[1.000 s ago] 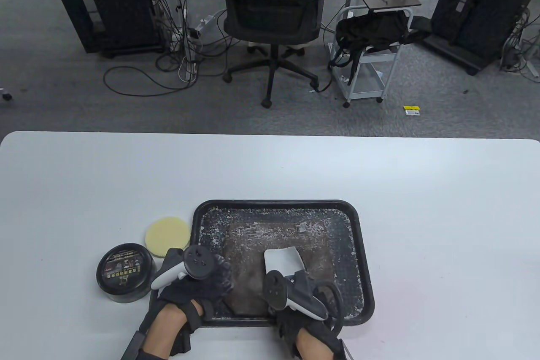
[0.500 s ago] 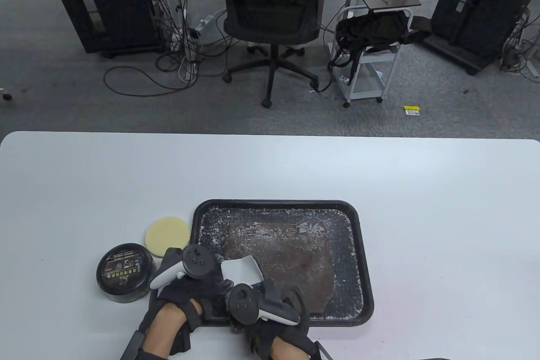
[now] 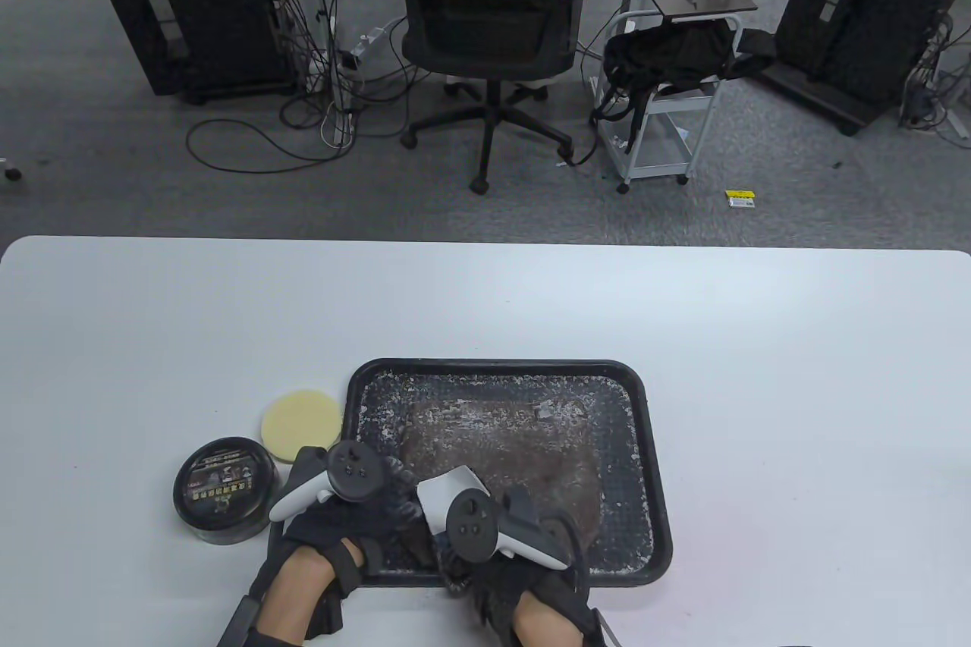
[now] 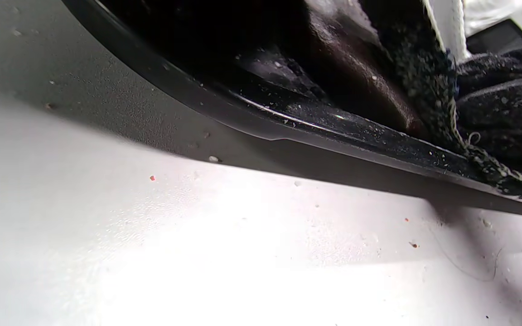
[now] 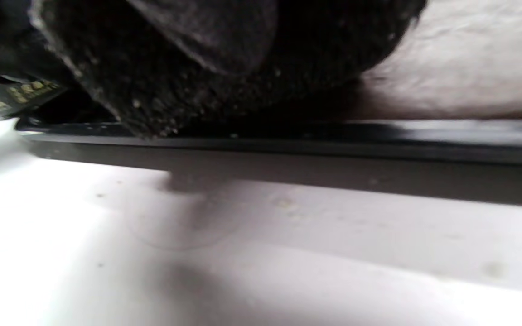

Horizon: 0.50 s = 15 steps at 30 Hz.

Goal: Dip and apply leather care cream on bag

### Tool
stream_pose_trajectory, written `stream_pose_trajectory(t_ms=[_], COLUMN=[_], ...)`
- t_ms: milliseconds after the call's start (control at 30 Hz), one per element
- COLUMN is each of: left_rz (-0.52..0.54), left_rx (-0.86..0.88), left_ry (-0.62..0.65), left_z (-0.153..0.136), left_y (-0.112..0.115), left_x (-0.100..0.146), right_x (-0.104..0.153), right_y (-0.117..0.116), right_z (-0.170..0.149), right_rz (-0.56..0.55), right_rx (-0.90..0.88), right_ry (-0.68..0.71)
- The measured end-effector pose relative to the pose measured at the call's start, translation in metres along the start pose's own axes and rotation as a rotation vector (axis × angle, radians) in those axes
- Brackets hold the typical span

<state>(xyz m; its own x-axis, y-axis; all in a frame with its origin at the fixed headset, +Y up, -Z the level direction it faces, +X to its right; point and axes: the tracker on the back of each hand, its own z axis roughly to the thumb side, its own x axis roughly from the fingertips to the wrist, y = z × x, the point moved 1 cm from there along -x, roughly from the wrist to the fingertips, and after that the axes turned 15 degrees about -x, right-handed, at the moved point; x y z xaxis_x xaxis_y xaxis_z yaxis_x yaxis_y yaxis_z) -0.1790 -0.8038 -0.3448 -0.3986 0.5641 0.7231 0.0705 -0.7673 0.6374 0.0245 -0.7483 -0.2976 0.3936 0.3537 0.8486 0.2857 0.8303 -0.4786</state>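
Note:
A flat brown leather bag (image 3: 523, 442), flecked with white cream, lies in a black tray (image 3: 501, 365). My right hand (image 3: 447, 526) grips a white cloth pad (image 3: 444, 491) and holds it on the bag's near left part; its tracker hides the fingers. Just left of it, my left hand (image 3: 391, 491) rests with its fingers on the bag's near left corner, over the tray's edge. The left wrist view shows the tray rim (image 4: 288, 131) and the brown bag (image 4: 347, 59) close up. The right wrist view is filled by the dark glove (image 5: 197, 68) above the tray rim (image 5: 333, 140).
A round black cream tin (image 3: 224, 488) with its lid on stands on the white table left of the tray. A round yellow sponge (image 3: 301, 423) lies just behind it. Beyond the table's far edge are an office chair (image 3: 485, 32) and a cart.
My right hand slid the white cloth from the middle of the bag to its near left part, then a little back to the right. The left hand stayed put.

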Motion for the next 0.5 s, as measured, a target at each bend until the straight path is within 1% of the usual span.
stream_pose_trajectory(t_ms=[300, 433, 500], left_rz=[0.009, 0.012, 0.014], left_rx=[0.010, 0.010, 0.012], left_ry=[-0.004, -0.008, -0.009], left_z=[-0.001, -0.001, -0.002], left_y=[0.000, -0.001, -0.001], left_x=[0.000, 0.000, 0.000], right_x=[0.009, 0.014, 0.016], right_y=[0.013, 0.024, 0.028], right_z=[-0.015, -0.032, -0.041], right_rz=[-0.026, -0.031, -0.039], right_rx=[0.116, 0.163, 0.165], right_ry=[-0.153, -0.230, -0.245])
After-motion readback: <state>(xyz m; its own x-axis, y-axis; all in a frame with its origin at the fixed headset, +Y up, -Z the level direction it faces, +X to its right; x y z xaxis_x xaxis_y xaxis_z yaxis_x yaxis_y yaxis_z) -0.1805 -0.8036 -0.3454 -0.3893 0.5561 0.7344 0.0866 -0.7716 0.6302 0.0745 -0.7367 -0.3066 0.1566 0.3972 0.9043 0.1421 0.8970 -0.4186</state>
